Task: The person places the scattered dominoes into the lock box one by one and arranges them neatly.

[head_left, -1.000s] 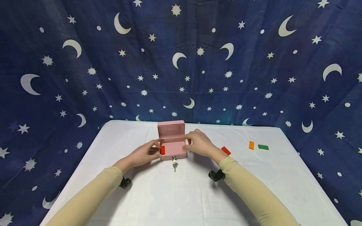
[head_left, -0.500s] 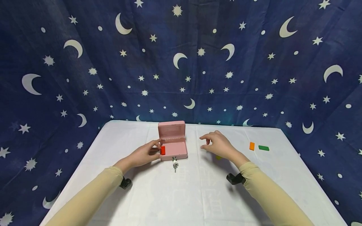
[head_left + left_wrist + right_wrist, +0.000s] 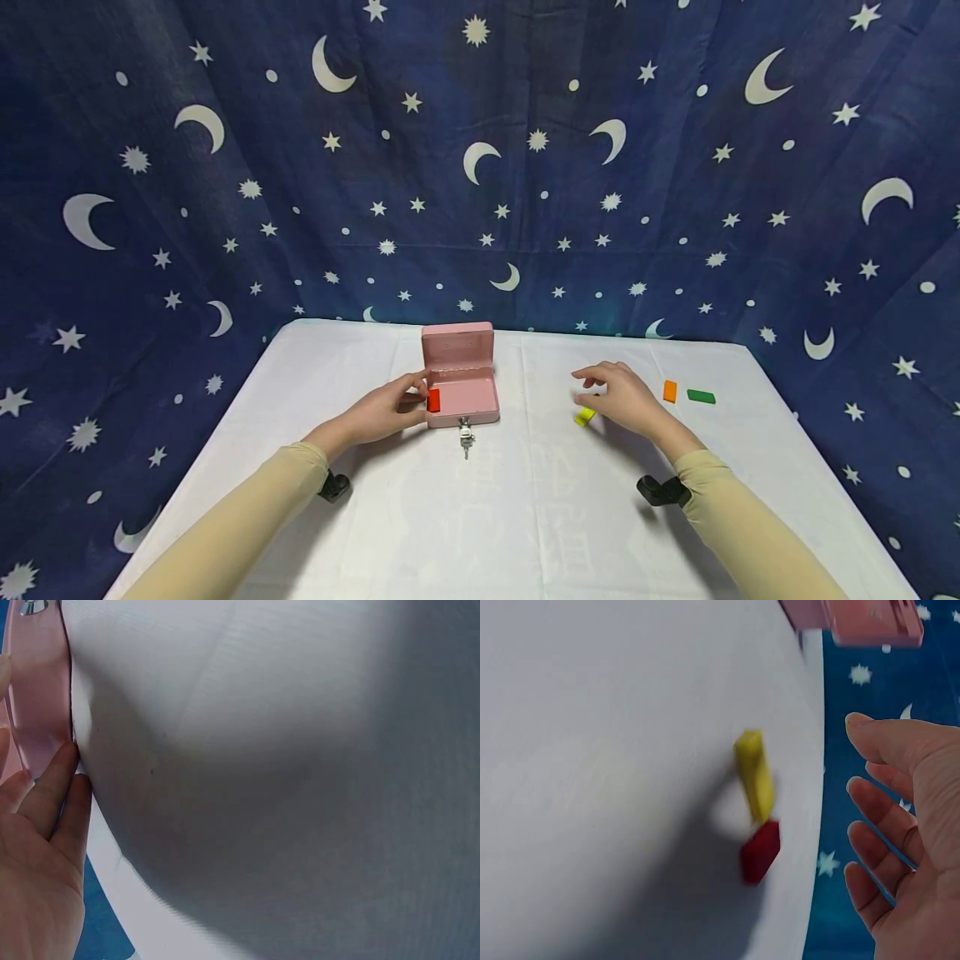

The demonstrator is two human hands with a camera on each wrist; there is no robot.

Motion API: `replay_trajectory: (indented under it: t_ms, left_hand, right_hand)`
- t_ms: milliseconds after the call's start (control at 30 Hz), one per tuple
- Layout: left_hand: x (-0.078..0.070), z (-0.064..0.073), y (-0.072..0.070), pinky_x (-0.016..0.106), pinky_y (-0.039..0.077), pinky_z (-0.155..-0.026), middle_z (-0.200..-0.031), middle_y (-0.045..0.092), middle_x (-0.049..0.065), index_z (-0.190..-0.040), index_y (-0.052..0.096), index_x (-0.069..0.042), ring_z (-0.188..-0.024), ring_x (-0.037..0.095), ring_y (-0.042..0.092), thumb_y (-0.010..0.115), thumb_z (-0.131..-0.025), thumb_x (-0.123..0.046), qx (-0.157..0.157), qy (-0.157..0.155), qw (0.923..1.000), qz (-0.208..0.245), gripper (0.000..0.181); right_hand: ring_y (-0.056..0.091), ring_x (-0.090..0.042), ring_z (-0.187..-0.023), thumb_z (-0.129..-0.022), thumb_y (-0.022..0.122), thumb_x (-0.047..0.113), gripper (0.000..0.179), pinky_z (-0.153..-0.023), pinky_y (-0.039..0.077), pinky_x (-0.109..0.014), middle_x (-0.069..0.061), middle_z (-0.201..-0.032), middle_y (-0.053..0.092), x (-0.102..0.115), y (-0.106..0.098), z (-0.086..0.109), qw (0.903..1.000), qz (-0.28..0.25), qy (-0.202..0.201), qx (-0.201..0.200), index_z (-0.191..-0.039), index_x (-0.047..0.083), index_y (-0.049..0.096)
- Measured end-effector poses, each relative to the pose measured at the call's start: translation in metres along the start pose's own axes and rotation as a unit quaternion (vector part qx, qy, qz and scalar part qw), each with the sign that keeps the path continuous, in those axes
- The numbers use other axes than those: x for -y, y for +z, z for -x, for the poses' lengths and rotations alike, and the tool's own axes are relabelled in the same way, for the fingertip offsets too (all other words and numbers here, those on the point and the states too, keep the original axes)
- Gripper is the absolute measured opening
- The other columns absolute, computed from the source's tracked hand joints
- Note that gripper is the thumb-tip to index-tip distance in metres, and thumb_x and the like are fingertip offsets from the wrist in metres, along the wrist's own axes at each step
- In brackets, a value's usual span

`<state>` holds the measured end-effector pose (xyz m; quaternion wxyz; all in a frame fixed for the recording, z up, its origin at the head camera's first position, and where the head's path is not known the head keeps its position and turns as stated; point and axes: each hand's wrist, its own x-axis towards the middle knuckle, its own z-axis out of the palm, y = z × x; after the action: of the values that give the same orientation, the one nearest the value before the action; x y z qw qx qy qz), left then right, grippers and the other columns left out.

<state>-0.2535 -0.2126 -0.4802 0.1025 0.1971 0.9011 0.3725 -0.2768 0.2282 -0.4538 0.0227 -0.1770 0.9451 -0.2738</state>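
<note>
A pink cash box (image 3: 463, 398) stands with its lid raised, keys (image 3: 467, 439) hanging from the lock at its front. Inside, against the left wall, is a red block (image 3: 433, 401). My left hand (image 3: 380, 410) rests at the box's left side, its fingers touching the wall; in the left wrist view, fingers (image 3: 51, 784) lie fairly straight along it. Over the table to the right hovers my right hand (image 3: 626, 402), holding nothing, fingers loosely bent. Below it lies a yellow block (image 3: 755, 776), with another red block (image 3: 760, 853) beside it, hidden by the hand in the head view.
Farther right lie an orange block (image 3: 670, 391) and a green block (image 3: 701, 397) on the white tablecloth (image 3: 517, 517). A dark blue curtain (image 3: 420, 233) with moons and stars hangs behind the table.
My right hand has moved away from the box to the right, uncovering the yellow block and covering the red one on the table. The left hand stays at the box.
</note>
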Motion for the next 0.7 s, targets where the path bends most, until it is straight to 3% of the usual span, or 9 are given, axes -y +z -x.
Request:
replay_trajectory:
  t_ms: [333, 700]
  left_hand:
    - [0.001, 0.0, 0.001, 0.044, 0.039, -0.114, -0.164, 0.032, -0.003, -0.113, 0.055, -0.016, -0.13, 0.021, 0.058, 0.075, -0.092, -0.043, 0.0, 0.009, 0.9999, 0.011, 0.039]
    - [0.0, 0.001, 0.0, 0.043, 0.04, -0.114, -0.164, 0.032, -0.004, -0.114, 0.056, -0.016, -0.13, 0.021, 0.058, 0.075, -0.092, -0.044, -0.001, 0.01, 0.9999, 0.008, 0.04]
  right_hand:
    - [0.053, -0.034, -0.119, -0.091, 0.077, 0.029, 0.051, -0.096, 0.047, -0.055, -0.007, -0.118, 0.067, -0.038, -0.007, 0.015, 0.9986, -0.032, 0.041, -0.003, -0.136, 0.011, 0.064]
    - [0.057, -0.035, -0.119, -0.087, 0.081, 0.031, 0.061, -0.101, 0.045, -0.058, -0.011, -0.123, 0.066, -0.054, -0.01, 0.022, 0.9979, -0.037, 0.046, 0.027, -0.14, 0.009, 0.06]
